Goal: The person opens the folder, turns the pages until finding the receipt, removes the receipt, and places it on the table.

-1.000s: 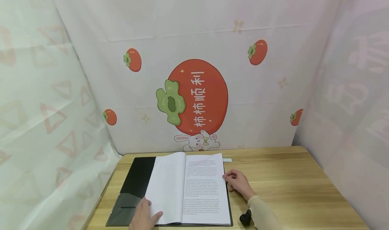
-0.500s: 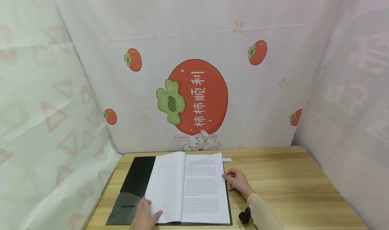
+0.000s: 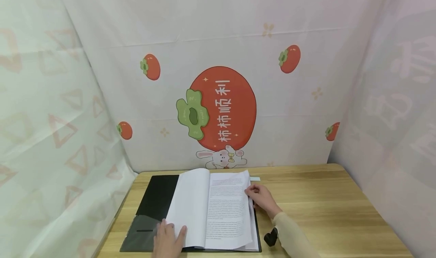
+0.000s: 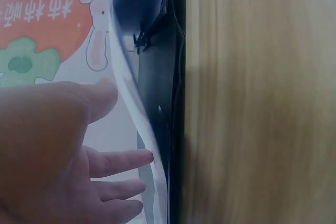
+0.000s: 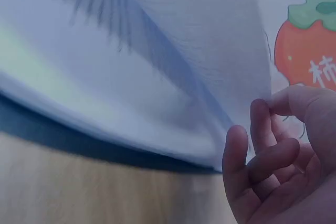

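Observation:
A black folder point(image 3: 159, 197) lies open with a thick stack of white paper in it. My left hand point(image 3: 167, 241) rests on the blank left-hand pages point(image 3: 189, 208), fingers extended; the left wrist view shows those fingers point(image 4: 122, 162) at the paper's curved edge. On the right side, my right hand point(image 3: 263, 199) pinches the outer edge of a printed page point(image 3: 226, 208), between thumb and index finger. That page is lifted off the sheets beneath, which show along its right side. From the right wrist, the raised sheet point(image 5: 210, 35) bows above the stack.
A pale tab point(image 3: 255, 179) sticks out at the folder's upper right. The wooden table point(image 3: 323, 208) extends to the right. Beside the right sleeve point(image 3: 293, 231) is a black device point(image 3: 270, 236). Cloth printed with persimmons point(image 3: 225, 106) hangs behind and at both sides.
My right hand has moved slightly up and left, lifting the page's edge away from the sheets below. My left hand has shifted a little to the right on the paper.

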Tool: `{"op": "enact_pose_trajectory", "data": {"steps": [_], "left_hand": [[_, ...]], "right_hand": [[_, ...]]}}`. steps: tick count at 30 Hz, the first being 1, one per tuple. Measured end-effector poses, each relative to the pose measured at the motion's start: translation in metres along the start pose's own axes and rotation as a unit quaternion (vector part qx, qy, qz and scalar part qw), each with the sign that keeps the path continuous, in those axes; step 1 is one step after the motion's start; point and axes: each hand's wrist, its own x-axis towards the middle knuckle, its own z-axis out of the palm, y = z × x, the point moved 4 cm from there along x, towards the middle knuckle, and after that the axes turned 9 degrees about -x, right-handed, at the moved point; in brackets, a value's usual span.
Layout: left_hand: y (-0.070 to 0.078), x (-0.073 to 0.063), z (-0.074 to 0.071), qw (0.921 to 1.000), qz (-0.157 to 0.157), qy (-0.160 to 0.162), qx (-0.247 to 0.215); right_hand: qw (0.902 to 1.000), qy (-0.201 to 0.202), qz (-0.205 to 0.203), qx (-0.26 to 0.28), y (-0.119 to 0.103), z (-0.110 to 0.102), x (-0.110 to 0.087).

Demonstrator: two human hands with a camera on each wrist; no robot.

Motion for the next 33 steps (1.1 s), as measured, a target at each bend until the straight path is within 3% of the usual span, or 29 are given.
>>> {"op": "enact_pose_trajectory", "data": {"steps": [7, 14, 20, 27, 30, 33], "left_hand": [[0.023, -0.007, -0.007, 0.9972, 0.045, 0.056, -0.020], [0.053, -0.011, -0.008, 0.9913, 0.122, 0.050, 0.000], [0.079, -0.019, -0.005, 0.9757, 0.212, 0.046, -0.026], [0.105, -0.027, -0.005, 0.9473, 0.310, 0.025, -0.077], [0.111, -0.030, -0.005, 0.9343, 0.345, 0.035, -0.084], [0.114, -0.032, -0.004, 0.9300, 0.358, 0.032, -0.079]], "right_hand": [[0.9996, 0.014, -0.023, 0.000, -0.024, 0.008, 0.002], [0.9986, 0.026, -0.045, 0.006, -0.040, 0.018, 0.004], [0.9964, 0.035, -0.078, 0.005, -0.055, 0.024, 0.003], [0.9926, 0.048, -0.111, -0.009, -0.069, 0.030, 0.002], [0.9910, 0.048, -0.124, -0.013, -0.074, 0.033, 0.000], [0.9886, 0.052, -0.139, -0.023, -0.081, 0.037, -0.002]]}}
